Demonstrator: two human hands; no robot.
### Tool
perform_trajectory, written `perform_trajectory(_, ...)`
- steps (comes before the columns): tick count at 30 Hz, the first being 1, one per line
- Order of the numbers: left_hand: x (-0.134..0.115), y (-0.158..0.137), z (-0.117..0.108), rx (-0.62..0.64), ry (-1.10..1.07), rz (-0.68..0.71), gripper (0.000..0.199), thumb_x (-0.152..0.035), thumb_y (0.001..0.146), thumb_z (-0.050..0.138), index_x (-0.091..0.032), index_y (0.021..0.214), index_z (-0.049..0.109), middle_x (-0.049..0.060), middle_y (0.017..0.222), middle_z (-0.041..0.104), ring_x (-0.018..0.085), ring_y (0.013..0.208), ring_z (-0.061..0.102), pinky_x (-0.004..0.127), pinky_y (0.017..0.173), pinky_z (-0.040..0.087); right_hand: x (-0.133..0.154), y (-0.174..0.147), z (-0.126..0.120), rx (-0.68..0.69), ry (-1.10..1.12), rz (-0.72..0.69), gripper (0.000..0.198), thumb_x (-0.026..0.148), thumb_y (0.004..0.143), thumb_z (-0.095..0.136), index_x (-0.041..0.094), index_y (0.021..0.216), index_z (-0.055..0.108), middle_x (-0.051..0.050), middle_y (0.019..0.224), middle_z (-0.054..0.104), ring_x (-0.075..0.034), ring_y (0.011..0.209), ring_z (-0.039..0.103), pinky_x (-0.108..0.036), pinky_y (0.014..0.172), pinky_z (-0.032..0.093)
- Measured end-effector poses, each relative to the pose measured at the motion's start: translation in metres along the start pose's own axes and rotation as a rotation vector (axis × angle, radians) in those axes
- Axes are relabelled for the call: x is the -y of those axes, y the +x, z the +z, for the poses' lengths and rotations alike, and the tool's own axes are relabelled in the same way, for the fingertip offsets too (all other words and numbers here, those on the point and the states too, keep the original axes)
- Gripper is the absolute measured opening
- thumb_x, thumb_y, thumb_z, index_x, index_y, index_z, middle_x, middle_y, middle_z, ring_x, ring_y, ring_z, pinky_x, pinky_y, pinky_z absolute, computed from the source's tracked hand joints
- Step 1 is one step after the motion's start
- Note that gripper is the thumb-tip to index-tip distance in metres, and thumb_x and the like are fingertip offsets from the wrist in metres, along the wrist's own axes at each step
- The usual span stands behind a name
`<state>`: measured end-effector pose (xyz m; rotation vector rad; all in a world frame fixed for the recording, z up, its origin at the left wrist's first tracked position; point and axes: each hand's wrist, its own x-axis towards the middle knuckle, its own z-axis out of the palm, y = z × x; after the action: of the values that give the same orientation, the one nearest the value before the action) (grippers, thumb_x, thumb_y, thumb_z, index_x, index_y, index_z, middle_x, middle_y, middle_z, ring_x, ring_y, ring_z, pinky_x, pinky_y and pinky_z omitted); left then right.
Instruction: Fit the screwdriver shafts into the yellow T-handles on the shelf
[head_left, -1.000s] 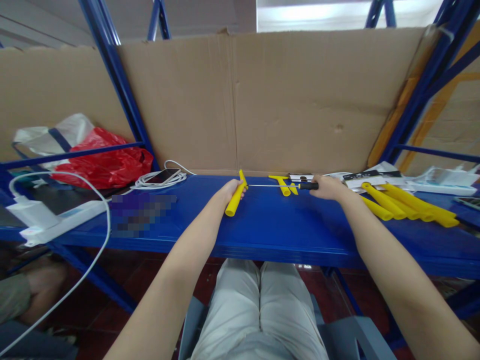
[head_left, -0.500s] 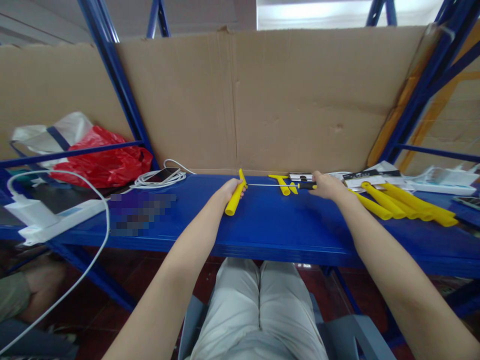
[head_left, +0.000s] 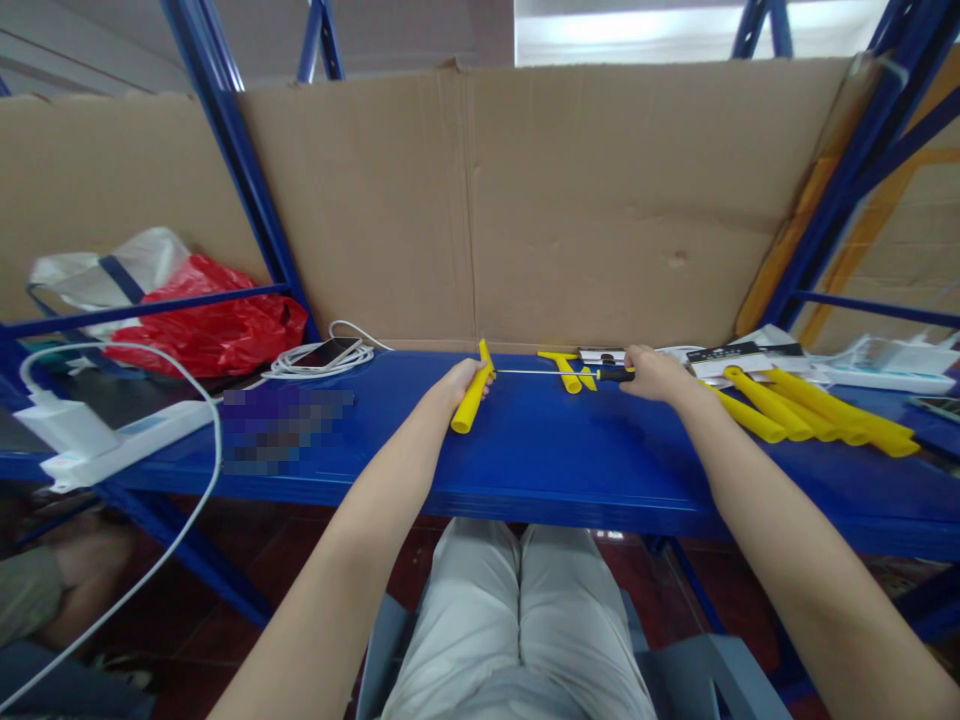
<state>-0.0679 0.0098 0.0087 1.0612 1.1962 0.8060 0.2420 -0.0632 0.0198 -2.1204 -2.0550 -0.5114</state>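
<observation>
Yellow plastic tube (head_left: 470,398), probably light and stiff, sits gripped mid-length in the closed left hand (head_left: 459,383), while the right hand (head_left: 654,372) clasps the screwdriver (head_left: 592,373) by its handle.

A blue metal shelf (head_left: 540,460) goes across the view, and a big sheet of brown cardboard (head_left: 585,200) stands behind it like a wall. On the left side lies a red plastic bag (head_left: 217,325), with a white bag (head_left: 97,270) touching it from behind. Near them a phone (head_left: 328,351) rests on a coil of white cable (head_left: 300,364). More to the left there is a white power strip (head_left: 112,440) with a white charger (head_left: 64,422) plugged in it. On the right, several yellow tubes (head_left: 817,418) lie together, just beside some papers (head_left: 739,352). Another white power strip (head_left: 885,368) lies at the far right.
</observation>
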Motion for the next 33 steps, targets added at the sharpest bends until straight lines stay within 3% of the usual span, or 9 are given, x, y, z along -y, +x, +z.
perform_trajectory(6, 0.001, 0.003, -0.002, 0.014, -0.038, -0.001, 0.026, -0.025, 0.104, 0.030, -0.016, 0.102, 0.054, -0.002, 0.055, 0.049, 0.012, 0.036, 0.041, 0.022, 0.033, 0.035, 0.005, -0.001, -0.003, 0.056, 0.013, 0.063, 0.039, 0.027, 0.080, 0.058, 0.017, 0.117, 0.063, -0.017, 0.101, 0.075, -0.032, 0.096, 0.070, -0.037, 0.075, 0.048)
perform_trajectory(13, 0.001, 0.006, -0.004, 0.039, -0.087, -0.002, 0.023, -0.023, 0.104, 0.032, -0.015, 0.102, 0.054, -0.001, 0.057, 0.050, 0.011, 0.035, 0.040, 0.020, 0.033, 0.034, -0.003, 0.002, 0.004, 0.038, 0.023, 0.000, 0.029, 0.033, 0.080, 0.058, 0.020, 0.101, 0.072, -0.015, 0.112, 0.074, -0.032, 0.105, 0.068, -0.037, 0.080, 0.051)
perform_trajectory(16, 0.001, 0.002, -0.002, 0.026, -0.064, -0.001, 0.025, -0.024, 0.105, 0.030, -0.015, 0.102, 0.054, -0.002, 0.055, 0.049, 0.011, 0.035, 0.041, 0.019, 0.032, 0.034, -0.005, 0.003, 0.006, -0.011, 0.002, -0.005, 0.031, 0.032, 0.078, 0.061, 0.020, 0.105, 0.070, -0.016, 0.116, 0.072, -0.032, 0.107, 0.068, -0.037, 0.081, 0.050)
perform_trajectory(23, -0.001, -0.006, 0.003, -0.003, -0.038, 0.008, 0.025, -0.024, 0.105, 0.030, -0.015, 0.102, 0.054, -0.002, 0.053, 0.048, 0.011, 0.035, 0.040, 0.020, 0.033, 0.034, -0.003, 0.001, 0.003, 0.056, 0.049, 0.046, 0.037, 0.029, 0.077, 0.065, 0.019, 0.112, 0.066, -0.014, 0.096, 0.076, -0.030, 0.090, 0.071, -0.033, 0.071, 0.047)
perform_trajectory(33, -0.001, -0.002, 0.001, 0.007, -0.034, 0.009, 0.027, -0.023, 0.104, 0.029, -0.013, 0.106, 0.054, -0.002, 0.055, 0.049, 0.013, 0.036, 0.043, 0.021, 0.035, 0.036, -0.005, 0.005, 0.005, 0.075, 0.044, 0.028, 0.033, 0.032, 0.082, 0.057, 0.019, 0.108, 0.073, -0.015, 0.105, 0.076, -0.032, 0.105, 0.070, -0.036, 0.080, 0.050)
